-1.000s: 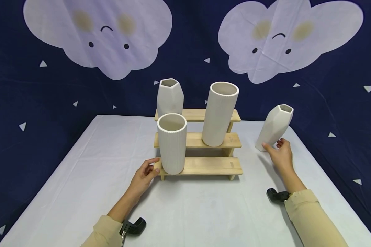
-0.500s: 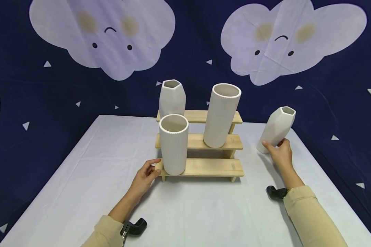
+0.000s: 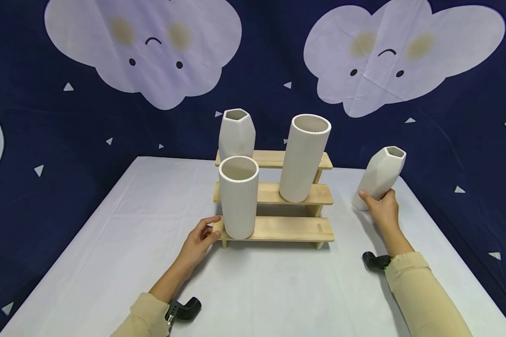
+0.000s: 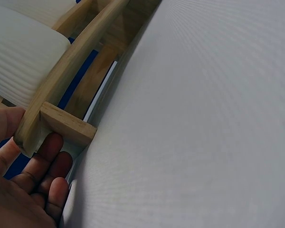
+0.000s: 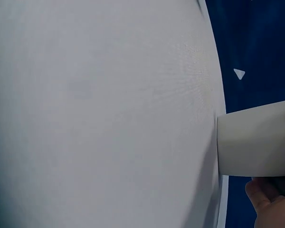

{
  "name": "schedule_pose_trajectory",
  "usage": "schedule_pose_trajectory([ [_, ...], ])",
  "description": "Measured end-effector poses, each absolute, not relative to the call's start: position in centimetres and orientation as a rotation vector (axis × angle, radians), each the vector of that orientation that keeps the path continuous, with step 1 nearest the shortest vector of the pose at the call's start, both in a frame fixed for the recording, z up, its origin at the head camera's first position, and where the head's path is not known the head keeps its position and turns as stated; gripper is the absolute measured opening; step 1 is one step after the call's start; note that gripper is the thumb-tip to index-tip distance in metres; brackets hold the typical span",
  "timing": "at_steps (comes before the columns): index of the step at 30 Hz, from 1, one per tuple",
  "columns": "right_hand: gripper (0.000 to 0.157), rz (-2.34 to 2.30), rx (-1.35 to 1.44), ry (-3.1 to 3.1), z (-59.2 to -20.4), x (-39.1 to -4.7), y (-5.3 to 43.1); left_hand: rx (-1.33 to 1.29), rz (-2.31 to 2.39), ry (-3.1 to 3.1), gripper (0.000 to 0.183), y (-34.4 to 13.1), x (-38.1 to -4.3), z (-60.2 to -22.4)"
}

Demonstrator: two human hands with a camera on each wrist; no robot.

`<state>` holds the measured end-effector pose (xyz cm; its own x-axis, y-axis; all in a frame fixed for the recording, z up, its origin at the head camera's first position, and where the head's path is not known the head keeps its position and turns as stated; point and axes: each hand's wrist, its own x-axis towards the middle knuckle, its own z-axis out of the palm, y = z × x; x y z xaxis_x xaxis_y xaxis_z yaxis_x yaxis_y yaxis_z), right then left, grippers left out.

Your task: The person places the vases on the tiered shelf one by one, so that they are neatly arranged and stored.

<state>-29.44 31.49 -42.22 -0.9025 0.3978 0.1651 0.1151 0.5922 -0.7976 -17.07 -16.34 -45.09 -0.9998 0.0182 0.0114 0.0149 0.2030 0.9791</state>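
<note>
In the head view my left hand [image 3: 197, 244] holds the left end of the lowest step of a pale wooden three-step display stand [image 3: 293, 228]. The left wrist view shows the thumb [image 4: 7, 122] over the board's end and fingers curled below it. At the right, my right hand [image 3: 384, 210] grips the lower part of a white faceted vase [image 3: 379, 173], thumb in front and other fingers partly hidden behind. In the right wrist view the vase's base [image 5: 251, 142] stands right at the white tabletop. A white ribbed cylindrical vase [image 3: 239, 201] stands on the lowest step beside my left hand.
Another ribbed cylindrical vase [image 3: 303, 159] stands on the middle step, towards the right. On the top step's left is a second faceted vase [image 3: 237, 135], partly hidden by the front cylinder. A dark blue cloud-patterned cloth [image 3: 270, 56] hangs behind the white table [image 3: 278, 290].
The right hand's fingers have moved further behind the faceted vase, its thumb slightly higher on it. The left hand keeps its hold on the stand. The head view has shifted slightly.
</note>
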Motion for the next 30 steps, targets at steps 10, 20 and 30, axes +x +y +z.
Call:
schedule_pose_trajectory([
  [10,0.079,1.251,-0.468,-2.446,-42.41,-29.54,31.52,0.041,1.989,2.415,0.038,-16.31,-17.17,-44.98],
  [20,0.078,1.233,-0.525,-2.423,-42.54,-29.9,31.33,0.029,1.987,2.419,0.038,-16.28,-17.08,-44.95],
  [30,0.073,1.177,-0.513,-2.41,-42.66,-29.67,31.13,0.034,1.982,2.422,0.039,-16.4,-17.01,-45.13],
])
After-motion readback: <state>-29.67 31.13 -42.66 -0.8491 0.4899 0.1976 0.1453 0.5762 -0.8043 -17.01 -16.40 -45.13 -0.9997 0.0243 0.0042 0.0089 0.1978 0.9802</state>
